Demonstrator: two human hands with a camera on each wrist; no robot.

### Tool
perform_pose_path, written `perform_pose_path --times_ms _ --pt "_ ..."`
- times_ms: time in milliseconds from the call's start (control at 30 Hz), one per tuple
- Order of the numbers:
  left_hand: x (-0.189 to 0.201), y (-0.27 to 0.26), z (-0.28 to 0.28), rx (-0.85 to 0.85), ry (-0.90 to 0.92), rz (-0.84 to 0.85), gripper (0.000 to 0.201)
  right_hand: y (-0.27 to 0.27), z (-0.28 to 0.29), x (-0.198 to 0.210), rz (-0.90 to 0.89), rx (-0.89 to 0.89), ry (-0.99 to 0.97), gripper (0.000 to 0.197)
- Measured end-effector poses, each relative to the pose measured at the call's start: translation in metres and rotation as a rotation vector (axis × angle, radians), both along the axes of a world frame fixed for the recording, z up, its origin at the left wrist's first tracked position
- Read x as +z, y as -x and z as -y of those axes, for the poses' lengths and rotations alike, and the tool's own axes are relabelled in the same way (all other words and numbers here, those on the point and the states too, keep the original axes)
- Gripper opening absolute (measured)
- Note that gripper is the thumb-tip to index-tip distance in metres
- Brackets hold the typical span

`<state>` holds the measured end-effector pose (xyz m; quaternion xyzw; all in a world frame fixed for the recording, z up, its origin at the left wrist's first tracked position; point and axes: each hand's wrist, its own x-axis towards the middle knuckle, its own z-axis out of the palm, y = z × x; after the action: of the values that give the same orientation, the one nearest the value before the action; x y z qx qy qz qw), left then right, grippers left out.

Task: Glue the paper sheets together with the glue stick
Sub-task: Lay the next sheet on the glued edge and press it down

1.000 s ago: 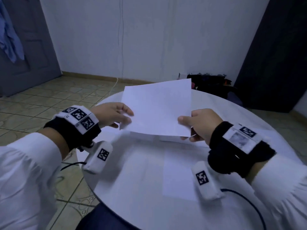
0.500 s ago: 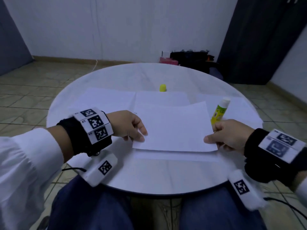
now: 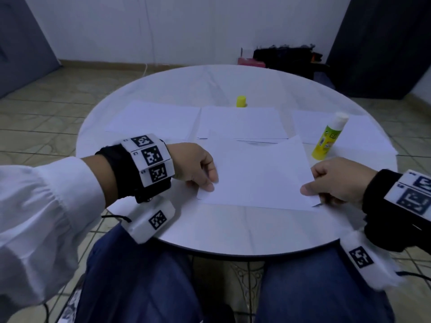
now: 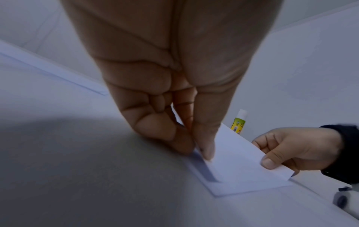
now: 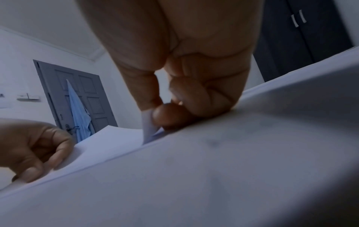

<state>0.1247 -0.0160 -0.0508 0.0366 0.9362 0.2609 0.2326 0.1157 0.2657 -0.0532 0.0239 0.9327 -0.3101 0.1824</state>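
A white paper sheet [image 3: 256, 173] is held low over the round white table [image 3: 233, 231], just above a second sheet [image 4: 246, 186] lying flat beneath it. My left hand [image 3: 205, 178] pinches the top sheet's near left corner between thumb and fingers [image 4: 205, 147]. Its near right corner [image 5: 147, 129] is pinched by my right hand [image 3: 312, 190]. An uncapped glue stick [image 3: 328, 138] with a yellow-green label stands upright just beyond my right hand. Its yellow cap [image 3: 241, 101] stands farther back, mid-table.
Several more white sheets [image 3: 158, 120] lie side by side across the middle of the table. The table's near edge is above my lap. A grey door [image 5: 77, 95] and a dark cabinet [image 3: 384, 43] stand off by the walls.
The sheet was held up facing me a second ago. Both hands have brought it down flat over the lower sheet near the table's front, and the view has tilted down.
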Motion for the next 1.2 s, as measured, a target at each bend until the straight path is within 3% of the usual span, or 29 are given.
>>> perform_pose_path --times_ms 433,1200 --pt "0.0000 -0.0038 0.0017 -0.006 0.022 0.011 0.018 0.0000 -0.0032 -0.0049 -0.003 0.007 0.022 0.014" --pt "0.0024 -0.0082 0.0007 -0.010 0.034 0.026 0.022 0.0041 -0.0034 -0.0093 0.011 -0.026 0.020 0.022"
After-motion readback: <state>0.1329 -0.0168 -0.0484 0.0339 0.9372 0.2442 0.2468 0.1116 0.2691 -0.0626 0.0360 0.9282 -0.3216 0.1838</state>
